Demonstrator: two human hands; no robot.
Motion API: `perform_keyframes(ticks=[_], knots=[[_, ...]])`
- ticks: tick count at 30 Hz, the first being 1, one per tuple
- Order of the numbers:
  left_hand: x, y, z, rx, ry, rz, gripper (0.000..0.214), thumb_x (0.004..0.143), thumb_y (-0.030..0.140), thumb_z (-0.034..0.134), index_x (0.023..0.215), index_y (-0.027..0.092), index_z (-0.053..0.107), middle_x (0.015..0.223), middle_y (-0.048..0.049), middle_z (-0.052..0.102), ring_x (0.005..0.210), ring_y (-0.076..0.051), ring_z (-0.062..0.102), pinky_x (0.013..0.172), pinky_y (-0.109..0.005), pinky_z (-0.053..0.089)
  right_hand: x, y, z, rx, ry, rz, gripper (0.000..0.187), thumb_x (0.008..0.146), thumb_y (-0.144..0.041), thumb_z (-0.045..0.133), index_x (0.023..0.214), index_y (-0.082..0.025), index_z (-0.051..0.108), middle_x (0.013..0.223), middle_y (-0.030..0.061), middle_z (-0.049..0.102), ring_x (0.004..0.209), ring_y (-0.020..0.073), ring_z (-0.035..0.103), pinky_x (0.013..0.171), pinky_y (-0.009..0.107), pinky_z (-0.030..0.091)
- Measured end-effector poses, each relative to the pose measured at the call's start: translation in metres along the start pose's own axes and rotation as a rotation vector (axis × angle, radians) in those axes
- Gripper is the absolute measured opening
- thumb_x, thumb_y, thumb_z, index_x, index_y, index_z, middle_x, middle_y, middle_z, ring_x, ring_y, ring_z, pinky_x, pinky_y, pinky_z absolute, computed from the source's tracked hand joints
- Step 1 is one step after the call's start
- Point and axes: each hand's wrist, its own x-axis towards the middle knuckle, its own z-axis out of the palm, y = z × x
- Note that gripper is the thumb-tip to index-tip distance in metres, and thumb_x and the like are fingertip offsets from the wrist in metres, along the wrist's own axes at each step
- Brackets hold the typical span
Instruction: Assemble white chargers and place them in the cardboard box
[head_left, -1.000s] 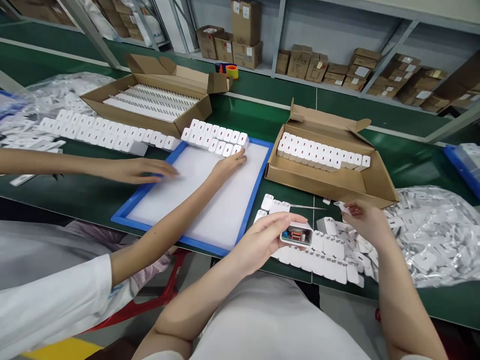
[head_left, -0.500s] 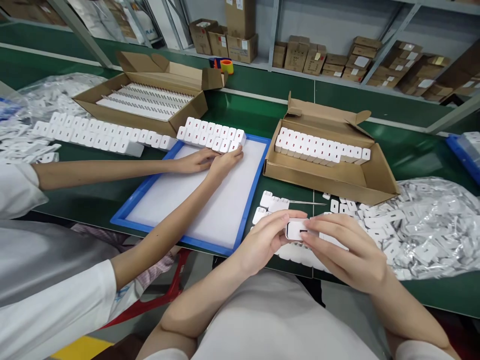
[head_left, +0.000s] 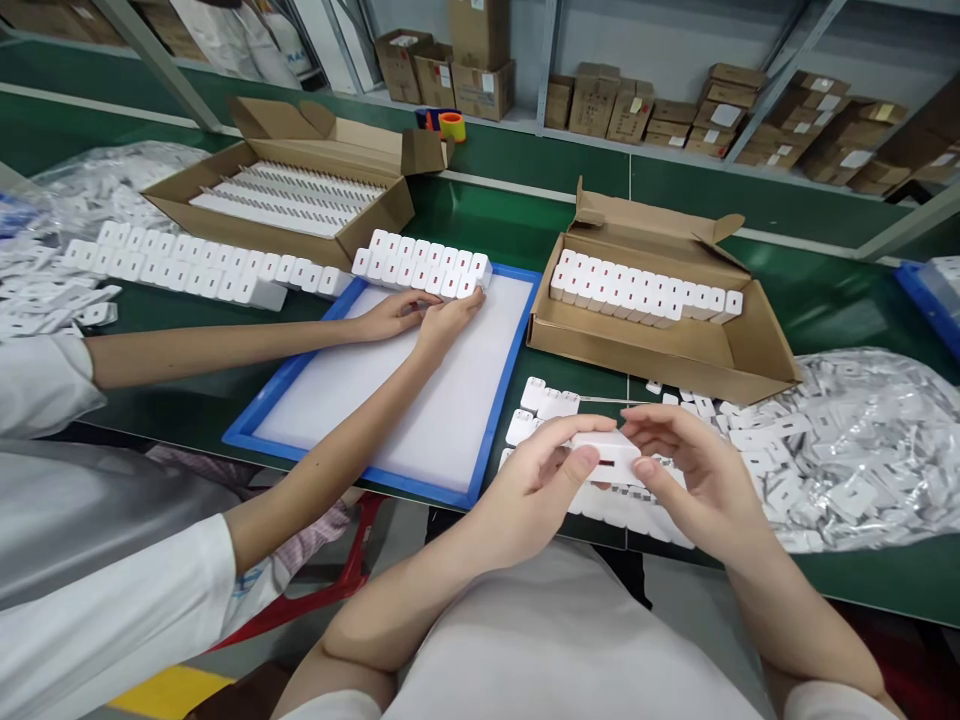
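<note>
A small white charger block (head_left: 609,456) with a red port is pinched between both my hands above the table's near edge. My left hand (head_left: 534,480) grips its left end with thumb and fingers. My right hand (head_left: 690,470) curls round its right end. Below them lie rows of the same white charger blocks (head_left: 547,405) and a heap of loose white cover plates (head_left: 825,450) on clear plastic. An open cardboard box (head_left: 675,350) with a row of finished chargers stands just behind.
To my left a co-worker's two hands (head_left: 420,310) rest by a row of chargers on a blue-framed white tray (head_left: 420,390). A second open carton (head_left: 300,200), more charger rows and bagged parts lie at far left. Shelves of small boxes run along the back.
My right hand came in from the loose plates and closed a white cover onto the open charger held in my left hand. The co-worker's far hand slid right to the charger row.
</note>
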Motion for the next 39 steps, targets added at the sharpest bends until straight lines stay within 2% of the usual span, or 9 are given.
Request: perform_keyframes(ticks=[4,7,10,15,18,26,32,35,39], knots=[[0.000,0.001,0.001,0.025,0.002,0.063,0.030,0.100,0.038,0.050,0.118,0.019,0.064,0.119,-0.0074,0.063,0.112,-0.018,0.059,0.096,-0.026,0.048,0.003,0.001,0.003,0.165,-0.164,0.100,0.031,0.096,-0.033,0.059,0.127,-0.032,0.058,0.102,0.0039,0.064,0.092,0.0175,0.063,0.084,0.031,0.056],[-0.001,0.000,0.001,-0.014,-0.007,0.029,0.035,0.100,0.044,0.046,0.120,0.021,0.064,0.114,-0.0072,0.064,0.098,-0.017,0.063,0.081,-0.026,0.055,0.005,-0.002,0.006,0.241,-0.152,0.102,0.027,0.096,-0.033,0.061,0.122,-0.034,0.062,0.094,0.0020,0.065,0.086,0.0165,0.062,0.076,0.028,0.054],[-0.003,-0.001,0.001,0.045,-0.002,0.018,0.039,0.101,0.047,0.042,0.125,0.024,0.062,0.118,-0.0078,0.063,0.100,-0.018,0.062,0.073,-0.024,0.056,0.006,-0.006,0.010,0.244,-0.100,0.109,0.020,0.094,-0.031,0.063,0.114,-0.033,0.066,0.087,0.0012,0.066,0.079,0.0147,0.061,0.066,0.024,0.050],[-0.002,0.000,0.001,0.202,0.026,0.210,0.031,0.103,0.034,0.043,0.123,0.024,0.064,0.126,-0.0070,0.063,0.115,-0.017,0.059,0.094,-0.024,0.050,0.008,-0.008,0.016,0.277,-0.040,0.068,0.011,0.093,-0.030,0.064,0.104,-0.029,0.067,0.076,-0.0007,0.061,0.068,0.0127,0.054,0.066,0.025,0.048],[0.000,-0.001,0.000,0.204,0.023,0.261,0.028,0.103,0.030,0.045,0.122,0.024,0.064,0.124,-0.0053,0.064,0.115,-0.015,0.059,0.097,-0.024,0.047,0.008,-0.007,0.018,0.278,-0.012,0.051,0.009,0.093,-0.030,0.064,0.102,-0.028,0.066,0.072,-0.0009,0.057,0.069,0.0137,0.053,0.066,0.026,0.046],[-0.002,0.001,-0.006,0.305,-0.031,0.232,0.031,0.104,0.036,0.039,0.127,0.030,0.060,0.120,-0.0032,0.060,0.116,-0.017,0.055,0.102,-0.031,0.040,0.006,-0.002,0.016,0.243,-0.013,-0.026,0.018,0.093,-0.026,0.063,0.111,-0.028,0.065,0.085,0.0014,0.060,0.072,0.0142,0.052,0.073,0.030,0.049],[0.001,-0.007,-0.007,0.322,0.054,0.341,0.027,0.100,0.032,0.051,0.123,0.027,0.064,0.101,-0.0041,0.059,0.094,-0.017,0.055,0.089,-0.031,0.042,0.005,-0.003,0.015,0.217,-0.046,-0.038,0.028,0.093,-0.027,0.062,0.121,-0.027,0.060,0.103,0.0055,0.064,0.096,0.0188,0.061,0.081,0.030,0.051],[0.002,-0.009,-0.009,0.301,0.066,0.361,0.026,0.098,0.031,0.054,0.119,0.026,0.068,0.093,-0.0040,0.058,0.086,-0.016,0.053,0.082,-0.031,0.042,0.004,-0.004,0.014,0.229,-0.065,-0.016,0.035,0.090,-0.030,0.067,0.125,-0.027,0.059,0.113,0.0066,0.064,0.098,0.0188,0.062,0.081,0.028,0.053],[0.002,-0.009,-0.008,0.281,0.075,0.372,0.025,0.099,0.031,0.053,0.117,0.027,0.070,0.095,-0.0053,0.062,0.087,-0.017,0.055,0.081,-0.032,0.042,0.003,-0.006,0.013,0.223,-0.070,0.045,0.038,0.088,-0.028,0.071,0.124,-0.030,0.061,0.100,0.0032,0.069,0.098,0.0186,0.065,0.079,0.026,0.054]])
